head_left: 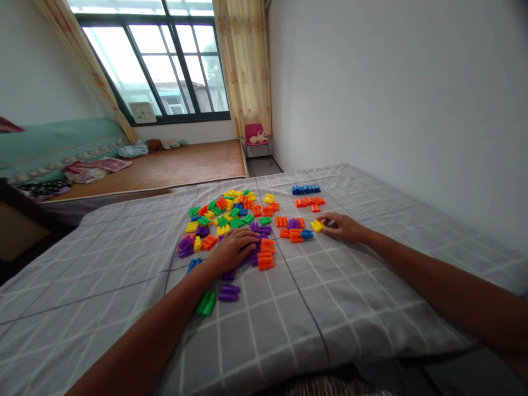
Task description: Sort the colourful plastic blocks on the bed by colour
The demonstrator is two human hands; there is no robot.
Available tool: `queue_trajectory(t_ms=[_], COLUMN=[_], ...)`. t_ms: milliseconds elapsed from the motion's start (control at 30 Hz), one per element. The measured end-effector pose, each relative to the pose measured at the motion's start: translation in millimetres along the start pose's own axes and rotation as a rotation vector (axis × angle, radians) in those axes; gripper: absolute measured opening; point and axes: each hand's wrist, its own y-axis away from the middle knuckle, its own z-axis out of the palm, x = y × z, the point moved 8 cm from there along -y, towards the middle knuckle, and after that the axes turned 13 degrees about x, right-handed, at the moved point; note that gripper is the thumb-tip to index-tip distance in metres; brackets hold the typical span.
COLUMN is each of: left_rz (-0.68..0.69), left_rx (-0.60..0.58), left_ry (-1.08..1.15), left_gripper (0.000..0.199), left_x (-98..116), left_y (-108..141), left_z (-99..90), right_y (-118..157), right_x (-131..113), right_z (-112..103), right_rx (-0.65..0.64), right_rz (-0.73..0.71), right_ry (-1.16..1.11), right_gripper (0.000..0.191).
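While two hands reach over it, a grey checked cloth (pixel 264 324) spreads beneath all the fingers. Around and beyond the left fingers lies a pile (pixel 223 221), a loose jumble of glossy plastic pieces in yellow, green, orange, purple and blue, shaped like short tubes set side by side. The left hand (pixel 236 246) lies palm down, its fingers slightly bent over purple pieces; whether they grip any, I cannot tell. Well apart, the right hand (pixel 338 226) has thumb and fingers drawn together. Just left of those fingertips sits a cluster (pixel 296 223) of orange, purple and blue; beyond them is an orange group (pixel 307 202), irregularly laid, and farther still a blue row (pixel 306 190), packed tight. Smallest is the yellow piece (pixel 317 226), bright and stubby, apparently two tubes wide, pinched by its right end and poking leftward from the right fingertips.
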Motion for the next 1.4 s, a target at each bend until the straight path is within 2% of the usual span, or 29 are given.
queue_trajectory(t_ms=[100,167,267,367,467,667,833,900,1000,1067,1267,1400], left_rz=[-0.007,-0.012,-0.015,-0.017,-0.018,-0.009,-0.011,-0.01,-0.013,-0.019,-0.033,-0.054], left_rx=[0.008,0.009,0.003,-0.004,-0.01,-0.006,-0.005,-0.007,-0.011,-0.007,0.02,0.012], left_ry=[0.0,-0.005,-0.016,-0.02,-0.024,-0.025,-0.034,-0.034,-0.021,-0.014,-0.046,-0.09], left_gripper=[0.032,0.032,0.032,0.031,0.031,0.03,0.03,0.031,0.031,0.031,0.031,0.033], left_x=[-1.1,-0.7,0.4,0.9,0.9,2.5,3.0,2.5,0.9,-0.6,-4.8,-10.7], left_y=[2.3,2.5,2.4,2.2,2.2,2.2,2.6,2.9,3.1,3.1,5.7,9.7], left_z=[-1.6,-2.5,-2.6,-2.1,-1.7,-3.3,-3.9,-3.6,-2.1,-1.4,-2.2,-3.7], right_y=[-12.8,-30.3,-56.0,-72.7,-81.0,-90.1,-80.0,-66.9,-38.5,-24.5,-27.1,-31.7], right_x=[2.9,15.4,47.4,73.4,80.6,76.0,59.4,41.1,12.1,2.4,9.3,15.4], right_z=[-8.5,-25.7,-50.0,-44.2,-29.3,-19.8,-37.1,-32.1,-10.1,-0.3,5.4,3.4], right_rx=[-0.006,0.099,0.283,0.245,0.211,0.255,0.293,0.165,-0.117,-0.183,-0.075,-0.087], right_rz=[-0.017,0.004,0.11,0.162,0.123,0.091,0.111,0.056,-0.002,0.001,0.003,-0.002], right_ry=[0.002,0.072,0.255,0.351,0.363,0.339,0.273,0.156,-0.006,-0.011,0.023,0.005], right_gripper=[0.046,0.04,0.033,0.038,0.035,0.026,0.03,0.031,0.045,0.055,0.052,0.055])
